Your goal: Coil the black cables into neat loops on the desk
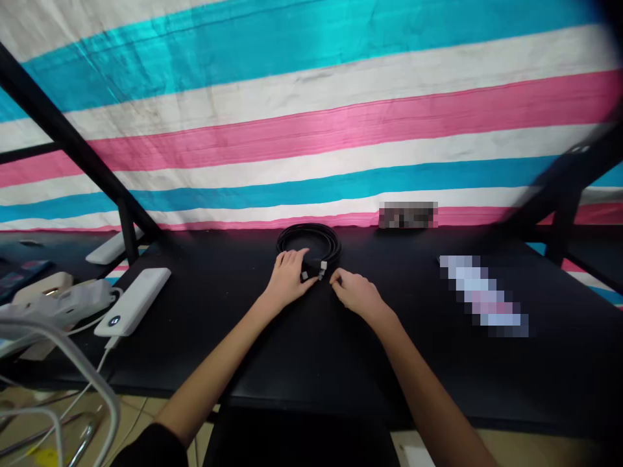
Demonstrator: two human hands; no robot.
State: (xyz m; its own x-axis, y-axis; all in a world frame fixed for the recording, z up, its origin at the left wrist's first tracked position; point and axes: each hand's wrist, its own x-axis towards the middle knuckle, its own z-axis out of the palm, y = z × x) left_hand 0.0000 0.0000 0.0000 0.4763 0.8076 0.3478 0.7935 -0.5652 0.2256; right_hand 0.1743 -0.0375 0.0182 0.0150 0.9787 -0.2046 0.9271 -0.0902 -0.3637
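Note:
A coiled black cable (335, 243) lies on the black table near its back edge. Its silver-ended connectors (324, 265) sit at the near side of the coil. My left hand (287, 279) is wrapped over the near left part of the coil, its index finger and thumb on either side of the connector ends. Just right of the connectors is my right hand (357, 292), its thumb and fingertips pressed together. Whatever the right fingertips hold, if anything, is too small to make out.
On the left, a white power bank (134, 301) has a white cable plugged in, beside a white power strip (68, 305). Blurred-out items lie at right (481, 295) and back (407, 215). Black frame bars (92, 162) slant at both sides before a striped sheet (311, 84).

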